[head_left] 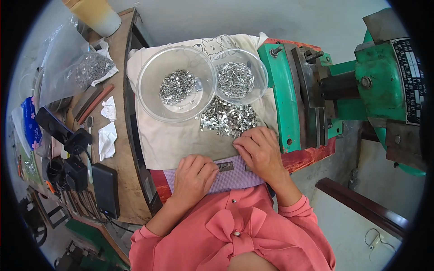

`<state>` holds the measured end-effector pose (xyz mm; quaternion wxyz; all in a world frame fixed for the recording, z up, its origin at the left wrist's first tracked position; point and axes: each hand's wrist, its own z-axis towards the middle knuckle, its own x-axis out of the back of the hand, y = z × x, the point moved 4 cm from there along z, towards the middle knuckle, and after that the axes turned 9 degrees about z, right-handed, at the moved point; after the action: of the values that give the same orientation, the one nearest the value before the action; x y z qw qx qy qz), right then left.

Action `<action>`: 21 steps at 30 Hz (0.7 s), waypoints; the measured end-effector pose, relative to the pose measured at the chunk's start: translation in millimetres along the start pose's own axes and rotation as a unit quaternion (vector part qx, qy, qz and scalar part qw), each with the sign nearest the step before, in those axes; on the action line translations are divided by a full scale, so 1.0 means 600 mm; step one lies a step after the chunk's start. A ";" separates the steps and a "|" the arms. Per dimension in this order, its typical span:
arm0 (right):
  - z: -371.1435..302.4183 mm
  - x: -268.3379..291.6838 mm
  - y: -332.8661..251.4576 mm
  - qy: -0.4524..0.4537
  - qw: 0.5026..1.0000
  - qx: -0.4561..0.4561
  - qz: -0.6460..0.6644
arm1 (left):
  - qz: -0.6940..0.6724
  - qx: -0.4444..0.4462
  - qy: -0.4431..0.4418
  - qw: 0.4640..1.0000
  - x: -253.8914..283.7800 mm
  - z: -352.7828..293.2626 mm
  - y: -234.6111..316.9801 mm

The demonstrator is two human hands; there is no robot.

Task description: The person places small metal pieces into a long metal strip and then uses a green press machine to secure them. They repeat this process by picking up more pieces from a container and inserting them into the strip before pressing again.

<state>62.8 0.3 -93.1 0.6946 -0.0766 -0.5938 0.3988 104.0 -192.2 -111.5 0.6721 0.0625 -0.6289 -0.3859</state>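
My left hand (195,178) is closed, its fingertips at the left end of a short dark notched metal strip (225,166) that lies on a purple checked cloth (235,180). My right hand (262,151) has curled fingers by the near right edge of a loose heap of small shiny metal pieces (228,118); anything pinched there is hidden. Beyond the heap stand two clear plastic tubs. The larger tub (145,97) holds small metal bits (177,87); the smaller tub (261,67) holds thin metal pins (235,80).
A beige cloth (158,144) covers the work surface. To the right stands a green machine (287,113) with steel jaws. On the left, a wooden table (129,189) carries a black power bank (106,190), crumpled tissues (107,141) and a plastic bag of metal pieces (90,67).
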 end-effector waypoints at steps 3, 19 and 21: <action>-0.006 0.008 0.002 0.003 1.000 -0.001 0.017 | 0.003 0.002 0.000 1.000 0.001 -0.002 0.001; 0.010 -0.003 0.001 -0.006 0.999 0.009 -0.030 | 0.065 -0.092 -0.005 0.994 -0.014 0.033 0.038; 0.012 -0.003 0.000 -0.006 1.000 0.013 -0.027 | 0.070 -0.095 -0.004 0.993 -0.016 0.030 0.037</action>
<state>56.5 -3.8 -92.3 0.7027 -0.0494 -0.5942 0.3883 98.5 -163.5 -102.7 0.6976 -0.0477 -0.5950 -0.3963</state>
